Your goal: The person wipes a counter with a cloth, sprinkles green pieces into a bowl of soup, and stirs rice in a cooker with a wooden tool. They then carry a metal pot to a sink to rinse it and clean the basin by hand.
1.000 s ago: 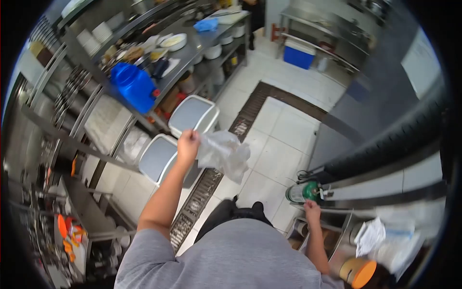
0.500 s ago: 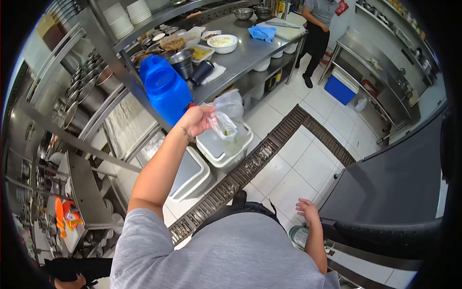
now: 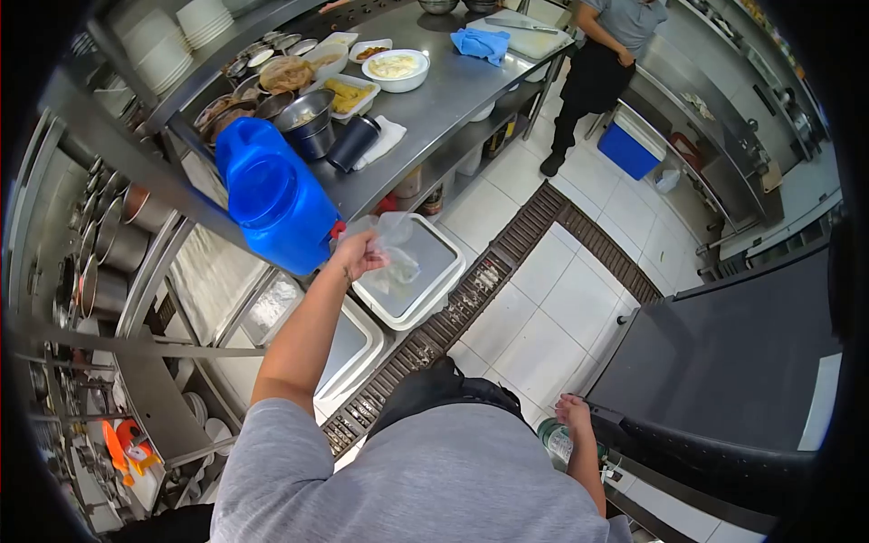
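My left hand (image 3: 360, 255) is closed on the gathered end of a clear plastic bag (image 3: 396, 265), with a little green showing inside. The bag hangs over a lidded white bin (image 3: 441, 242) with a greyish top. Just above my wrist, the red tap (image 3: 338, 229) of a big blue plastic jug (image 3: 272, 195) sticks out. My right hand (image 3: 572, 413) hangs by my side with loosely bent fingers and holds nothing. Below that hand, a clear greenish container (image 3: 554, 441) is partly hidden.
A steel counter (image 3: 425, 118) carries bowls of food, a dark cup (image 3: 353, 143) and a blue cloth (image 3: 481, 44). Another person (image 3: 597, 81) stands at its far end. A floor drain grate (image 3: 520, 231) crosses the tiles. A dark grey appliance (image 3: 715, 353) is on the right.
My view has shifted. My left hand and the bag are lower and closer over the bin. My right hand's fingers are less spread than before.
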A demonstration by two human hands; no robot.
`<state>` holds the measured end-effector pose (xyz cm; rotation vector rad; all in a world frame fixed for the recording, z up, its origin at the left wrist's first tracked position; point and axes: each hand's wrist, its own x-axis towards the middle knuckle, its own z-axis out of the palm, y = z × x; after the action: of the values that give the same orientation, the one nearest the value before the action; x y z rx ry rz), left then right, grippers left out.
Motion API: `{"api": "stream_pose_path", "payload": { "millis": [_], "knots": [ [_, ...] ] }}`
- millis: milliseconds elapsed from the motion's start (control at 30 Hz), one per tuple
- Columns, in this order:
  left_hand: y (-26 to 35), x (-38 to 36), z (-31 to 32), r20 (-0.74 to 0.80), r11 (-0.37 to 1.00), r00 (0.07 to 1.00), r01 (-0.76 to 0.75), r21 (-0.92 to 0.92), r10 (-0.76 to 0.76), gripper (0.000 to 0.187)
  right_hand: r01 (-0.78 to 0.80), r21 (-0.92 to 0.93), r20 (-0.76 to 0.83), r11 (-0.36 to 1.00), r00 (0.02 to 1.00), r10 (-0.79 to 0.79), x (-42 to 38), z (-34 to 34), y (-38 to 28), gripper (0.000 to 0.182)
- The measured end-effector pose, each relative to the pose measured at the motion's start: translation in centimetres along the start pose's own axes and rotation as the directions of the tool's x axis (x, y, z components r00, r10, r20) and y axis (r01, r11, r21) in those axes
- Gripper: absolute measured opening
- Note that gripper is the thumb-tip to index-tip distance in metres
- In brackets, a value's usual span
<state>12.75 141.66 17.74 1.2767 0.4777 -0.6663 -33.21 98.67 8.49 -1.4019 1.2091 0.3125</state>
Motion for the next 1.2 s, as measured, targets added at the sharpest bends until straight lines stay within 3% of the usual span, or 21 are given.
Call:
{"api": "stream_pose_path", "payload": {
  "millis": [100, 233, 267, 333, 433, 533, 567, 600, 633, 700, 800, 833, 900, 933, 967, 1000, 1033, 1067, 1100, 1133, 1200],
  "knots": [
    [-6.1, 6.9, -4.1, -0.162, 0.98, 0.985, 0.029, -0.199, -0.062, 0.016, -0.029, -0.143, -0.033, 0.989, 0.999, 0.024, -1.3, 1.2, 1.0, 0.028],
    [-15.1, 14.3, -10.1, -0.483, 0.99, 0.874, -0.02, -0.143, -0.052, 0.023, -0.049, -0.355, -0.011, 0.933, 0.999, 0.049, -1.9, 1.0, 5.6, 0.035],
    [-16.9, 15.6, -10.8, -0.486, 0.993, 0.871, 0.02, -0.119, -0.075, 0.022, -0.062, -0.481, -0.032, 0.874, 0.998, 0.053, -2.4, 0.6, 6.4, 0.037],
    [-19.6, 17.9, -10.8, -0.43, 0.988, 0.891, 0.122, -0.091, -0.149, 0.021, 0.206, -0.793, 0.138, 0.573, 0.977, -0.161, -0.9, -1.2, 11.9, 0.039],
    [-22.5, 20.5, -8.9, -0.282, 0.964, 0.923, 0.259, -0.053, -0.263, 0.02, -0.012, -0.82, -0.02, 0.572, 1.0, -0.007, -4.1, -0.8, 10.1, 0.039],
    [-24.3, 22.8, -5.4, -0.185, 0.969, 0.956, 0.24, 0.05, -0.227, 0.022, -0.066, -0.768, -0.069, 0.637, 0.997, 0.019, -5.2, -0.9, 9.9, 0.039],
    [-25.2, 23.3, -4.7, -0.161, 0.974, 0.969, 0.203, 0.102, -0.186, 0.025, 0.04, -0.874, 0.053, 0.484, 0.999, 0.013, -5.8, -1.2, 8.9, 0.039],
    [-26.4, 23.9, -4.5, -0.154, 0.972, 0.968, 0.216, 0.096, -0.2, 0.025, 0.026, -0.878, 0.041, 0.477, 0.999, 0.022, -6.3, -0.9, 7.6, 0.039],
    [-27.8, 24.1, -4.7, -0.178, 0.933, 0.974, 0.188, 0.308, -0.138, 0.026, -0.017, -0.856, 0.017, 0.517, 0.998, 0.06, -6.9, -0.6, 6.8, 0.04],
    [-30.7, 23.9, -5.8, -0.174, 0.716, 0.985, 0.124, 0.687, -0.004, 0.029, -0.142, -0.799, -0.055, 0.584, 0.985, 0.164, -8.1, 0.0, 4.6, 0.042],
    [-31.9, 24.3, -6.4, 0.029, 0.1, 0.983, -0.048, 0.994, 0.18, 0.034, -0.151, -0.765, -0.058, 0.626, 0.984, 0.166, -7.8, -0.4, 6.1, 0.043],
    [-31.4, 24.1, -6.6, 0.056, 0.138, 0.998, -0.06, 0.989, 0.032, 0.036, -0.132, -0.762, -0.051, 0.634, 0.988, 0.145, -8.0, -0.6, 6.3, 0.044],
    [-27.2, 19.6, -5.4, 0.157, 0.104, 0.987, -0.153, 0.983, -0.029, 0.041, -0.122, -0.759, -0.058, 0.64, 0.991, 0.12, -8.0, -1.1, 7.0, 0.044],
    [-29.0, 20.2, -6.5, 0.263, -0.023, 0.939, -0.265, 0.964, 0.221, 0.041, -0.093, -0.775, -0.035, 0.625, 0.994, 0.104, -8.2, -1.2, 7.4, 0.044],
    [-27.8, 19.6, -6.9, 0.273, -0.303, 0.96, -0.24, 0.922, 0.071, 0.055, -0.119, -0.746, -0.066, 0.656, 0.992, 0.104, -8.7, -1.2, 7.1, 0.043],
    [-26.9, 18.7, -7.2, 0.322, -0.458, 0.942, -0.33, 0.826, -0.098, 0.047, -0.135, -0.721, -0.099, 0.68, 0.991, 0.091, -8.7, -1.4, 7.4, 0.043],
    [-22.4, 12.6, -2.4, -0.115, -0.072, 0.986, 0.124, 0.99, 0.121, 0.039, -0.158, -0.709, -0.12, 0.687, 0.987, 0.103, -8.6, -1.7, 8.2, 0.043],
    [-18.0, 8.3, 1.0, -0.197, 0.069, 0.973, 0.19, 0.979, 0.116, 0.041, -0.182, -0.696, -0.137, 0.694, 0.983, 0.12, -8.7, -1.8, 8.9, 0.043],
    [-23.3, 14.3, -5.2, 0.125, -0.348, 0.913, 0.02, 0.937, 0.389, 0.034, -0.203, -0.685, -0.148, 0.7, 0.979, 0.139, -9.0, -1.8, 9.6, 0.043],
    [-18.0, 7.5, 1.0, -0.273, 0.107, 0.775, 0.26, 0.96, 0.571, 0.045, -0.213, -0.659, -0.162, 0.721, 0.977, 0.14, -9.3, -1.9, 10.7, 0.043],
    [-23.3, 15.8, -4.8, -0.202, 0.109, 0.579, 0.192, 0.975, 0.79, 0.034, -0.201, -0.658, -0.166, 0.726, 0.979, 0.121, -9.7, -1.8, 12.4, 0.043]
  ]
}}
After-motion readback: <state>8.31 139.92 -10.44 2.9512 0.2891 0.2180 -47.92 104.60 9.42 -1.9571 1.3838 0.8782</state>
